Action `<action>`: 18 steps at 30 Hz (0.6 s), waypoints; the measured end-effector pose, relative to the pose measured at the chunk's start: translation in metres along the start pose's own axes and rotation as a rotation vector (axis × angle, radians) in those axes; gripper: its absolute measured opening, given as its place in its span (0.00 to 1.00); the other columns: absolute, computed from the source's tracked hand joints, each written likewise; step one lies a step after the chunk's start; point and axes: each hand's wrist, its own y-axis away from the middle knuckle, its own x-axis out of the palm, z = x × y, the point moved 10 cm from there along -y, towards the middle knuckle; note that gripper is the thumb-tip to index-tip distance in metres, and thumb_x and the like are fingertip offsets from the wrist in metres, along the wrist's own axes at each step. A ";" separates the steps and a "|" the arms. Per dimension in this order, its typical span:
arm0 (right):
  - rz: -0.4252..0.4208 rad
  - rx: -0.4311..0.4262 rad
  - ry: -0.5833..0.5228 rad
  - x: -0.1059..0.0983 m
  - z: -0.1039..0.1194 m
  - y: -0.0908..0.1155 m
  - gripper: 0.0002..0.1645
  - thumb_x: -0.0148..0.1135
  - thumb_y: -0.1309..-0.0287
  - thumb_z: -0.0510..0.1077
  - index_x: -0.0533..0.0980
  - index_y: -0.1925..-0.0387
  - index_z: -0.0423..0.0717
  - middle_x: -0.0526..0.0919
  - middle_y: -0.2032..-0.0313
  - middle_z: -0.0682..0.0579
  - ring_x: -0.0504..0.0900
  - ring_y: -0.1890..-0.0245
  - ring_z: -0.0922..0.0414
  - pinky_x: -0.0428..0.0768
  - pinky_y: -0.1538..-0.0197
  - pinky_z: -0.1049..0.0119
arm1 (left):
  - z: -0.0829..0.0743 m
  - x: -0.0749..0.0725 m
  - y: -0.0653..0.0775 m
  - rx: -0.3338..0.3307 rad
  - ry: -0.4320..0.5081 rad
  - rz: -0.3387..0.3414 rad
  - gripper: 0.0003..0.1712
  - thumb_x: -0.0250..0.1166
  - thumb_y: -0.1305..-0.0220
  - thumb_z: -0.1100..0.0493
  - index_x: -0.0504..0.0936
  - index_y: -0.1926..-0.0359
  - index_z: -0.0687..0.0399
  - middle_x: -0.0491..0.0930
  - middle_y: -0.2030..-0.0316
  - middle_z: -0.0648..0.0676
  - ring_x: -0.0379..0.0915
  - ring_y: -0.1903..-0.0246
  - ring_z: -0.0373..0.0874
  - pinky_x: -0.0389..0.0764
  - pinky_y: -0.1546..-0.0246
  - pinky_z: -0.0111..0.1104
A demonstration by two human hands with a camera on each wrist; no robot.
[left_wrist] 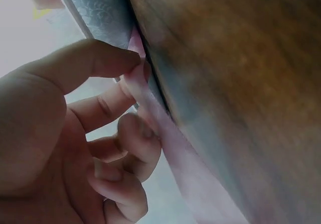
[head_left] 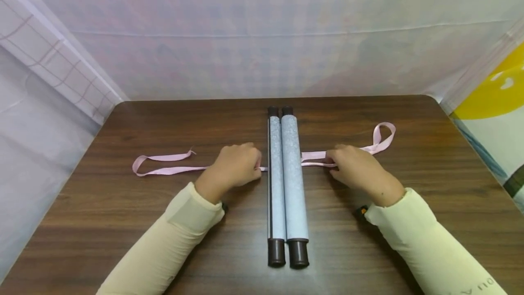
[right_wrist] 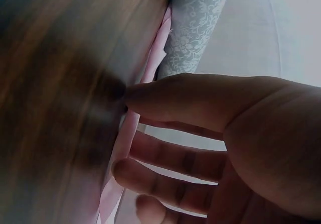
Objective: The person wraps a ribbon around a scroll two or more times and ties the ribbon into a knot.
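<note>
A scroll (head_left: 294, 181) rolled in from both ends lies lengthwise on the table, pale blue-grey with a floral pattern and dark brown end knobs. A pink ribbon (head_left: 169, 170) runs crosswise under its middle and comes out on both sides. Just left of the scroll, my left hand (head_left: 234, 166) pinches the ribbon (left_wrist: 175, 148) between thumb and index finger, other fingers curled loosely. On the opposite side my right hand (head_left: 357, 167) pinches the ribbon (right_wrist: 125, 138) near the roll, where two strands of it show. Part of the ribbon is hidden beneath the scroll.
The brown wood-grain table (head_left: 221, 263) has a rounded far corner at the right. A pale checked curtain (head_left: 262, 58) hangs behind its back edge. More cloth (head_left: 37, 117) hangs at the left, and a yellow printed shape (head_left: 495, 92) shows at the right.
</note>
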 end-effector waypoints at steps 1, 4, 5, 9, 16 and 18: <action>0.007 0.011 -0.006 0.000 -0.002 0.000 0.07 0.67 0.60 0.35 0.76 0.80 0.46 0.77 0.79 0.51 0.72 0.79 0.56 0.75 0.76 0.58 | 0.000 0.000 0.000 -0.002 0.000 0.007 0.10 0.62 0.53 0.56 0.72 0.86 0.44 0.74 0.75 0.48 0.69 0.77 0.42 0.72 0.79 0.37; 0.035 0.036 -0.033 0.002 -0.007 0.001 0.10 0.64 0.63 0.34 0.72 0.85 0.49 0.74 0.84 0.54 0.69 0.83 0.58 0.70 0.81 0.63 | 0.002 0.000 0.001 -0.012 0.016 0.038 0.13 0.61 0.53 0.56 0.69 0.88 0.44 0.70 0.81 0.46 0.65 0.82 0.40 0.68 0.82 0.34; 0.049 0.044 -0.042 0.003 -0.008 0.001 0.11 0.63 0.64 0.34 0.71 0.86 0.50 0.73 0.85 0.55 0.68 0.84 0.58 0.69 0.82 0.64 | 0.003 0.001 0.002 -0.015 0.024 0.054 0.14 0.61 0.52 0.56 0.68 0.89 0.44 0.69 0.84 0.45 0.64 0.83 0.39 0.67 0.83 0.33; 0.098 0.038 -0.093 0.006 -0.010 0.001 0.11 0.63 0.61 0.36 0.70 0.88 0.51 0.71 0.87 0.56 0.68 0.84 0.60 0.68 0.81 0.66 | 0.006 0.003 0.004 -0.017 0.065 0.099 0.18 0.59 0.48 0.54 0.65 0.90 0.43 0.62 0.89 0.43 0.57 0.88 0.37 0.60 0.86 0.30; 0.093 0.047 -0.401 0.006 -0.006 -0.003 0.09 0.60 0.53 0.39 0.75 0.84 0.51 0.72 0.88 0.57 0.70 0.86 0.62 0.71 0.80 0.66 | 0.004 -0.004 0.006 0.014 0.176 0.062 0.21 0.58 0.40 0.47 0.69 0.88 0.43 0.67 0.87 0.43 0.62 0.85 0.37 0.64 0.84 0.31; 0.102 0.071 -0.542 0.010 -0.006 -0.005 0.10 0.58 0.50 0.38 0.76 0.84 0.48 0.73 0.88 0.55 0.71 0.87 0.61 0.73 0.81 0.67 | 0.001 -0.004 0.007 0.034 0.225 0.064 0.20 0.58 0.39 0.45 0.71 0.86 0.42 0.70 0.86 0.43 0.64 0.84 0.36 0.66 0.83 0.31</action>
